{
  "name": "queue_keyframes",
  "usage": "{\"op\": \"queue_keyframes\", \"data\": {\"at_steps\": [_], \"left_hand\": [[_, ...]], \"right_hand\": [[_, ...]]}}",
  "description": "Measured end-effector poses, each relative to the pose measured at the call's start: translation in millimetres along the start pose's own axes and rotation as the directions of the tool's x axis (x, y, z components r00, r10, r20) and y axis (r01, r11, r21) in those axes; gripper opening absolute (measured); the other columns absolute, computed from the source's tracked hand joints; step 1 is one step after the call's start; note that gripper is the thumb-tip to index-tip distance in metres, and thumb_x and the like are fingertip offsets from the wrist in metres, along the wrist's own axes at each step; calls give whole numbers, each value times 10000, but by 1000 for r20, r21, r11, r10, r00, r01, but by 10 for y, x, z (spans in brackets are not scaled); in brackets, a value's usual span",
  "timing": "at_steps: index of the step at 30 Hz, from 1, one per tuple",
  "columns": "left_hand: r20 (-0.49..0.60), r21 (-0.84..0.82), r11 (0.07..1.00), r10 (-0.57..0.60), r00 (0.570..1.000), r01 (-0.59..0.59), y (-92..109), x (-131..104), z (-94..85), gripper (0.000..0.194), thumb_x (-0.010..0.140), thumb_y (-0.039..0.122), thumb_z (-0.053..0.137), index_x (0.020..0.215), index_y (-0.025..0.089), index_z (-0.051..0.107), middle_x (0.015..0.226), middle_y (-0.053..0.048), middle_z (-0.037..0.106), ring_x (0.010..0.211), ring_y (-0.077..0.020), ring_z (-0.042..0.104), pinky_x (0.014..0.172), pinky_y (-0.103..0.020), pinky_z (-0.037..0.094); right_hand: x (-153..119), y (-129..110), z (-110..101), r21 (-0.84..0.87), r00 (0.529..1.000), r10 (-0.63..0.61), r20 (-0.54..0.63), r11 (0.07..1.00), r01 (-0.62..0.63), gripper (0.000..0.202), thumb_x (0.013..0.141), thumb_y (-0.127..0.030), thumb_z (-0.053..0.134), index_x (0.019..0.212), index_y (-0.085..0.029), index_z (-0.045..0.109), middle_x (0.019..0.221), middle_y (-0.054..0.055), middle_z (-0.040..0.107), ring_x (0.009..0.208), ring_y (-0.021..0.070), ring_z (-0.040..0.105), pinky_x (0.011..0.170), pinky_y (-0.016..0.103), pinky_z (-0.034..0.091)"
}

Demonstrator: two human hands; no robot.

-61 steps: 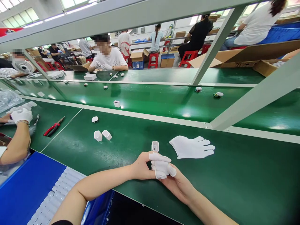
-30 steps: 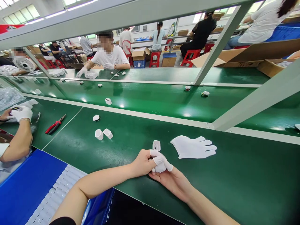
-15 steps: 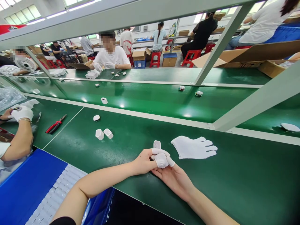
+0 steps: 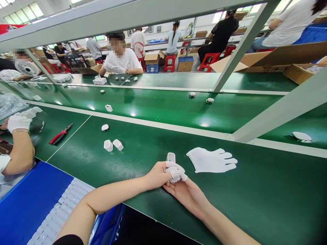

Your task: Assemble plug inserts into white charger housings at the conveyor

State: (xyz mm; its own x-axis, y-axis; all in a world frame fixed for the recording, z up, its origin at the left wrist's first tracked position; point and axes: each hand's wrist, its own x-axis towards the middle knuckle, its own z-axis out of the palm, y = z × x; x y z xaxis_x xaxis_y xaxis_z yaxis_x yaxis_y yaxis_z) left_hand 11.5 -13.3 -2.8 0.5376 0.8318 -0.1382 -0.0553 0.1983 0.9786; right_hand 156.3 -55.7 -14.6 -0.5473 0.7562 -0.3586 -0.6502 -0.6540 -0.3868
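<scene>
My left hand [image 4: 161, 174] and my right hand [image 4: 186, 192] meet over the green table [image 4: 143, 160], with white covers on some fingertips. Both close on a small white piece [image 4: 173, 179], which the fingers largely hide. Just beyond them stands an open white housing [image 4: 171, 157]. A flat white glove [image 4: 212, 160] lies to the right of my hands. Farther left are two white housings [image 4: 108, 145] side by side and a small white-topped part [image 4: 105, 127].
Red-handled pliers [image 4: 60, 134] lie left. A conveyor [image 4: 153, 109] carries small parts beyond a pale rail. A slanted metal post [image 4: 283, 112] rises at right. A blue bin [image 4: 33, 197] with stacked white pieces sits lower left. A co-worker's gloved hand [image 4: 19, 123] is far left.
My fingers have shifted slightly around the white piece, my left thumb now farther over it. Parts on the conveyor have moved left. The gloved hand at far left has moved a little left.
</scene>
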Motion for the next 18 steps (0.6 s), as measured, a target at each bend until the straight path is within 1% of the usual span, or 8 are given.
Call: {"op": "queue_keyframes", "data": {"at_steps": [3,5,6,8,10,11,14,18], "left_hand": [[14,-4,1000,-9,1000,9,11,-16,-18,389,845,380,588,1139,133,647,894,-71,701,755,-137,632,716,-253,510],[26,45,997,68,997,-69,49,-36,-44,447,863,373,553,1256,160,569,1076,-101,691,920,-184,655,835,-314,520],[35,113,983,142,989,-145,72,-46,-60,490,845,366,574,1293,171,537,1156,-110,667,993,-206,645,886,-342,512],[64,303,897,318,946,-322,112,-62,-93,576,772,334,651,1311,176,520,1224,-115,635,1053,-232,626,941,-373,496],[88,454,773,456,886,-443,132,-67,-120,581,728,296,682,1278,165,550,1180,-111,657,1013,-228,636,932,-370,504],[89,493,730,500,862,-474,133,-64,-130,549,729,293,676,1251,161,572,1136,-105,675,974,-218,645,908,-360,517],[80,546,660,572,816,-516,117,-44,-152,474,724,307,671,1174,167,615,1011,-75,710,878,-191,663,829,-320,546],[140,564,554,667,732,-612,103,-22,-177,485,715,353,674,1161,173,607,955,-65,716,839,-184,670,776,-301,556]], "right_hand": [[-13,-30,40,-10,1000,2,16,1000,-2,322,806,-380,712,1063,-189,673,1120,64,681,1070,214,617,1125,419,331],[-37,-72,74,-10,999,-25,27,1000,26,269,812,-379,693,1009,-196,683,1087,57,686,1108,227,598,1137,424,315],[-52,-97,89,-8,999,-43,27,999,44,245,814,-381,686,982,-202,687,1063,51,689,1116,232,592,1139,426,312],[-81,-146,112,-8,997,-79,22,997,79,212,815,-381,682,942,-211,692,1019,44,693,1119,237,588,1138,425,315],[-102,-180,125,-8,995,-101,22,995,101,200,813,-379,690,925,-213,698,986,43,695,1106,232,591,1134,413,328],[-109,-189,128,-6,994,-103,26,995,103,200,810,-376,698,928,-215,702,973,42,696,1090,225,597,1129,404,338],[-118,-190,137,-10,996,-85,42,996,85,229,798,-378,722,953,-210,712,947,42,697,1031,204,616,1108,376,373],[-137,-163,146,-43,995,-74,65,996,77,279,794,-401,731,983,-196,721,968,50,697,986,202,624,1076,379,409]]}}
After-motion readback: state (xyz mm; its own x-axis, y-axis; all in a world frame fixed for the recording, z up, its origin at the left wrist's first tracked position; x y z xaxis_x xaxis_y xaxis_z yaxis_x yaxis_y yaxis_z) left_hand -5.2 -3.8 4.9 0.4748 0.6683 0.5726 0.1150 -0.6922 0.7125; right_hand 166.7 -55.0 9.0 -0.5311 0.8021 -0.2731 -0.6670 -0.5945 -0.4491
